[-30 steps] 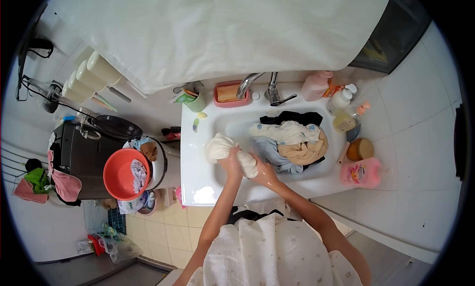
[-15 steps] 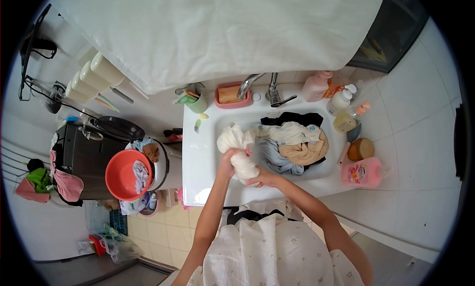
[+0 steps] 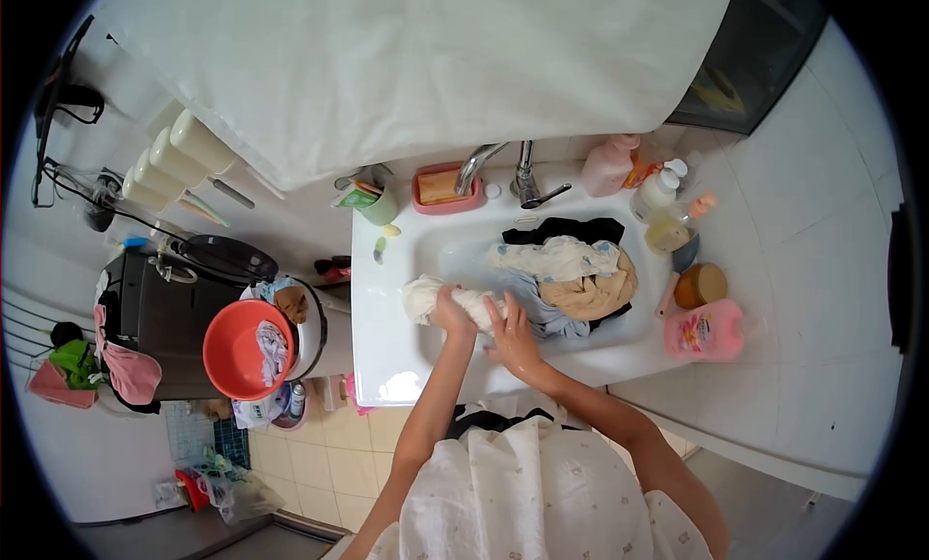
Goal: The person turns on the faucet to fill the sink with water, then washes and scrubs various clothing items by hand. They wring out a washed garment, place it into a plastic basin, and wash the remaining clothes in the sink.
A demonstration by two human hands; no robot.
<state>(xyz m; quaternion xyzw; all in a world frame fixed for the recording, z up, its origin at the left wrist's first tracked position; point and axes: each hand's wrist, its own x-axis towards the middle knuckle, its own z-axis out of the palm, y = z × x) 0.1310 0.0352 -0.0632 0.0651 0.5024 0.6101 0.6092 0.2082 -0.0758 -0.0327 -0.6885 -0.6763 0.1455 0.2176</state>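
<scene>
A twisted white cloth is held low over the left part of the white sink. My left hand wraps around its middle, fingers closed. At the cloth's right end, my right hand has its fingers stretched and spread, with the fingertips against the fabric. Beside my right hand lies a heap of clothes in the basin: a light blue garment, a tan garment, a white patterned garment and a black garment. The cloth's underside is hidden.
A chrome faucet and a pink soap dish stand behind the basin. Several bottles line the right rim, including a pink bottle and an amber jar. On the left, a red basin holds a light garment.
The white cloth has swung from a steep tilt to nearly level and moved slightly left. My right hand's fingers have spread from their closed grip, and my left hand has turned over the cloth.
</scene>
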